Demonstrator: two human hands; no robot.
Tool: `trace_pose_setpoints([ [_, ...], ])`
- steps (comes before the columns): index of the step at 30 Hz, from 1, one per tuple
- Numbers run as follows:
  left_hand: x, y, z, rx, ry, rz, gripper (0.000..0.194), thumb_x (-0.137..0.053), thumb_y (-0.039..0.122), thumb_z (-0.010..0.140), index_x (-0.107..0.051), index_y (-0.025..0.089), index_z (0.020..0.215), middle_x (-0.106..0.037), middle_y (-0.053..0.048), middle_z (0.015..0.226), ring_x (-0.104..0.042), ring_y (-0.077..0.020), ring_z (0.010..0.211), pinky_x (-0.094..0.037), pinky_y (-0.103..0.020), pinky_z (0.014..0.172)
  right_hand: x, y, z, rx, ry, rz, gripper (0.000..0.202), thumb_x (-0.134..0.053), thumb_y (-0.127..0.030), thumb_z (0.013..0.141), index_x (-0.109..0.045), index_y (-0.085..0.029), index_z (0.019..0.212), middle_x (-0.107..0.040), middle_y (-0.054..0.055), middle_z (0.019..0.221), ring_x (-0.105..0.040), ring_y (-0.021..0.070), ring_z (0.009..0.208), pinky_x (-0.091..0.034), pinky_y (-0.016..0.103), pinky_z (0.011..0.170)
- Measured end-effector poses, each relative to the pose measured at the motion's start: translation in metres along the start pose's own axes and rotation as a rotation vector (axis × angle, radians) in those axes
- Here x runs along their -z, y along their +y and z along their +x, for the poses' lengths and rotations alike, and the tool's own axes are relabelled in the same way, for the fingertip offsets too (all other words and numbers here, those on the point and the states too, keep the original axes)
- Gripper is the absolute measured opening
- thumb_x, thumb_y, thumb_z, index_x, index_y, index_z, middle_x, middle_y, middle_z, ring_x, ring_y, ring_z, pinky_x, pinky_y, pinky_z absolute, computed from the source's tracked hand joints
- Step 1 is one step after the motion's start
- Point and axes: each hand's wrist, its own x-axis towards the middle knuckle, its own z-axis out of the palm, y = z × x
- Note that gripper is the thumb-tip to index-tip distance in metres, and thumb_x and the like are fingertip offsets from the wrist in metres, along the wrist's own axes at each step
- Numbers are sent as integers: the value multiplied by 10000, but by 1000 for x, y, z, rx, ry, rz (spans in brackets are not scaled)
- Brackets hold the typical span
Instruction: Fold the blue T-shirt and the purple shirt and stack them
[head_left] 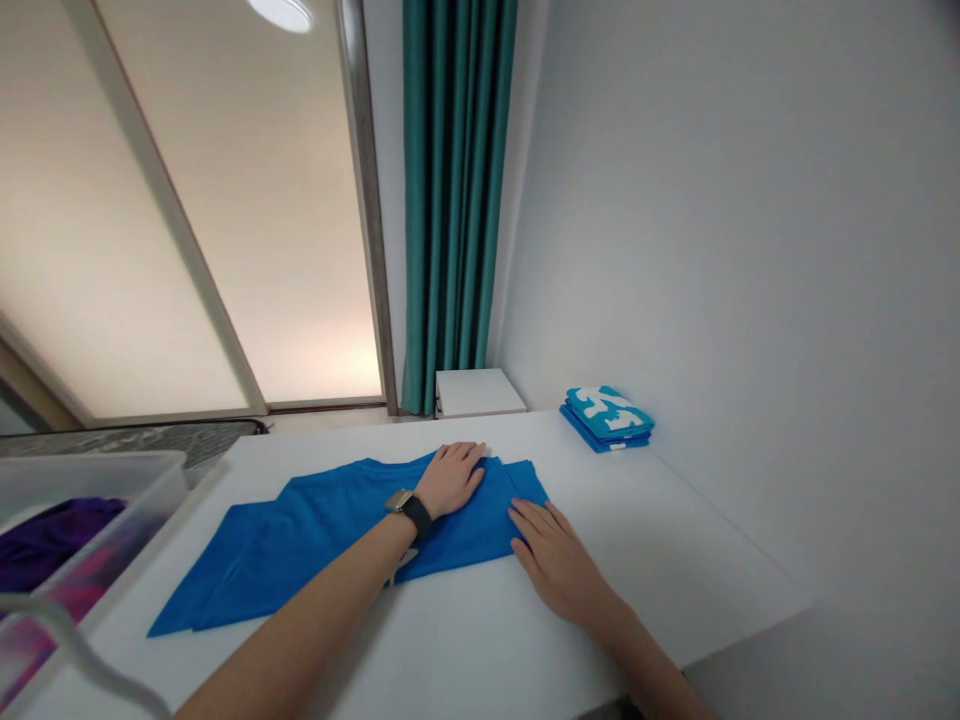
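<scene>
A blue garment [322, 530] lies spread on the white table [450, 650], its layers folded over one another. My left hand [452, 477], with a dark-strapped watch on the wrist, rests flat on the garment's upper part, fingers toward its far edge. At the garment's right end, my right hand [553, 555] lies with its fingers extended over the near right corner and its palm over the table. A bit of white print shows by the near edge under my left wrist.
A stack of folded blue cloths [609, 415] sits at the back right by the wall. At the left stands a clear plastic bin [150, 500] holding purple and pink clothes. A white cabinet [480, 392] is beyond the table, near a green curtain [457, 200].
</scene>
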Motion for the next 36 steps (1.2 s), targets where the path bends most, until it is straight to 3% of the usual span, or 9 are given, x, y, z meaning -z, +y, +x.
trace_pose_setpoints([
  [4, 7, -17, -25, 6, -34, 19, 505, -334, 389, 991, -384, 199, 1457, -431, -111, 1495, -375, -239, 1377, -252, -427, 1144, -1, -2, 26, 16, 18, 35, 456, -314, -312, 997, -529, -155, 1368, -455, 120, 1471, -410, 253, 1358, -318, 473, 1137],
  [9, 19, -32, -58, 65, -66, 35, 527, -314, 431, 996, -355, 217, 1476, -362, -96, 1542, -321, -230, 1418, -223, -439, 1165, -12, -19, 70, 83, -87, 89, 539, -280, -349, 995, -409, -88, 1449, -339, 150, 1532, -301, 251, 1422, -263, 466, 1163],
  [15, 44, -63, -107, 163, -32, 84, 501, -347, 428, 984, -426, 221, 1433, -427, -96, 1502, -362, -243, 1389, -255, -427, 1143, -27, -38, 109, 60, -221, 101, 585, -282, -392, 985, -376, -74, 1467, -320, 155, 1542, -275, 263, 1432, -219, 453, 1170],
  [19, 68, -97, -141, 312, 14, 139, 425, -372, 376, 973, -512, 246, 1352, -533, -80, 1395, -453, -256, 1295, -346, -423, 1064, -38, -29, 115, 9, -216, 71, 571, -270, -387, 985, -380, -103, 1468, -374, 140, 1521, -322, 251, 1408, -222, 438, 1162],
  [22, 81, -121, -162, 458, 30, 189, 401, -379, 327, 962, -555, 201, 1299, -586, -113, 1289, -501, -284, 1210, -389, -433, 995, -44, -11, 113, -42, -107, -19, 529, -276, -336, 981, -404, -130, 1451, -425, 139, 1487, -355, 257, 1377, -229, 450, 1143],
  [24, 86, -131, -172, 544, 47, 216, 392, -391, 309, 952, -571, 174, 1274, -607, -130, 1218, -521, -293, 1156, -405, -428, 956, -45, 1, 112, -118, -23, -93, 508, -306, -297, 969, -420, -135, 1436, -496, 157, 1413, -426, 277, 1300, -301, 442, 1084],
  [28, 88, -141, -180, 645, 84, 197, 383, -401, 306, 942, -569, 181, 1263, -628, -125, 1154, -530, -290, 1124, -409, -416, 916, -42, 17, 110, -273, 25, -184, 485, -350, -281, 957, -451, -127, 1406, -601, 170, 1212, -520, 302, 1101, -400, 415, 920],
  [36, 88, -146, -184, 595, 54, 101, 366, -417, 312, 911, -605, 234, 1215, -673, -87, 1103, -570, -282, 1085, -401, -426, 915, -38, 22, 113, -274, 6, -48, 437, -417, -263, 934, -496, -226, 1363, -635, 93, 1146, -527, 269, 1073, -379, 385, 889],
])
